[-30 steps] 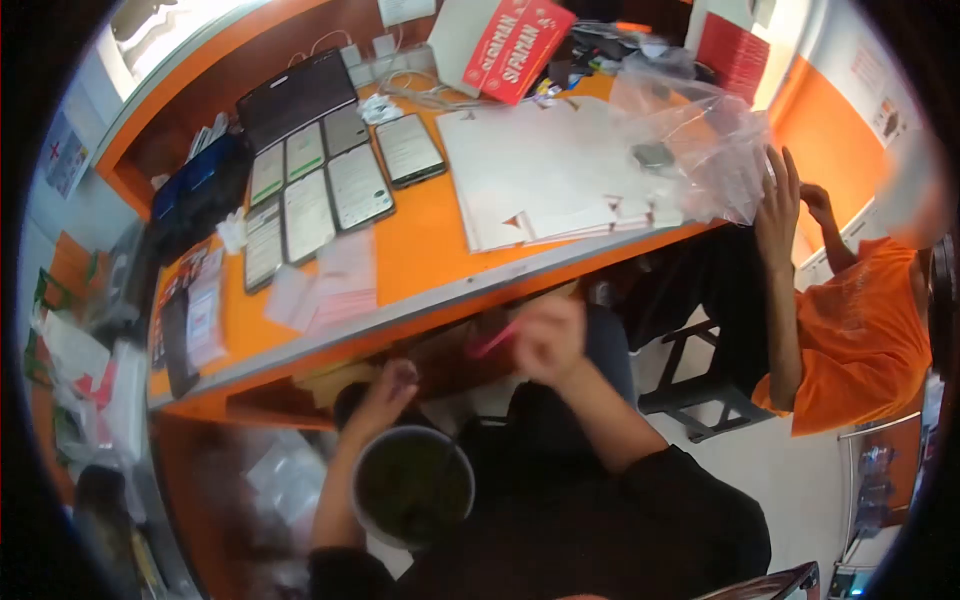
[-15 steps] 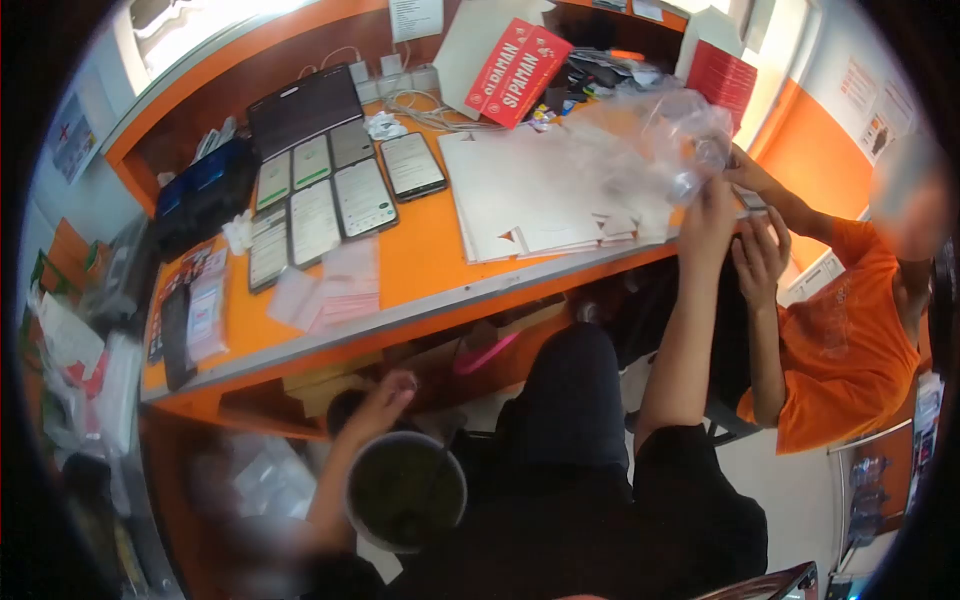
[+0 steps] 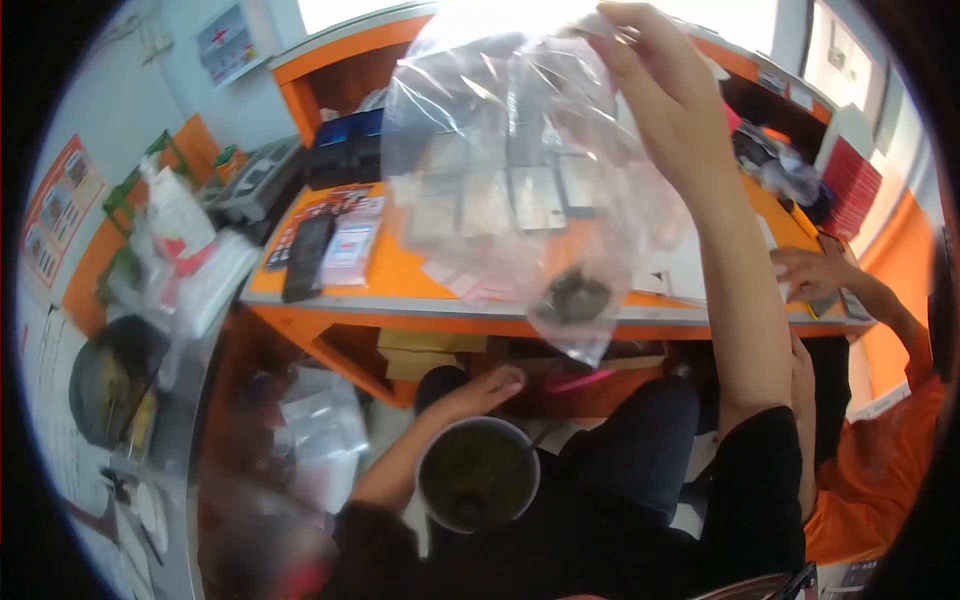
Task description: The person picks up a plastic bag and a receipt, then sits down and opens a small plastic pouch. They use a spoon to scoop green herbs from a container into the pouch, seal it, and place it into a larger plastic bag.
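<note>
My right hand (image 3: 665, 75) is raised high, its fingers closed on the top of a clear plastic bag (image 3: 500, 130). The bag hangs over the desk, with a small dark lump (image 3: 575, 295) in its lower corner. Low at the centre, my left hand (image 3: 490, 390) is closed, beside a round white container (image 3: 478, 475) with dark green contents on my lap; what its fingers hold, if anything, is too small to tell. Through the bag several phones (image 3: 540, 198) show on the orange desk (image 3: 400, 270).
At the right a person in an orange shirt (image 3: 880, 490) has a hand on the desk. A dark phone (image 3: 310, 255) lies at the desk's left end. Plastic bags (image 3: 195, 265) and a black bowl (image 3: 115, 380) stand on the left counter. A red box (image 3: 850, 190) stands at the back right.
My right hand has lifted the clear bag up and left, in front of the phones. The view has turned left. The co-worker's hand now rests on the desk.
</note>
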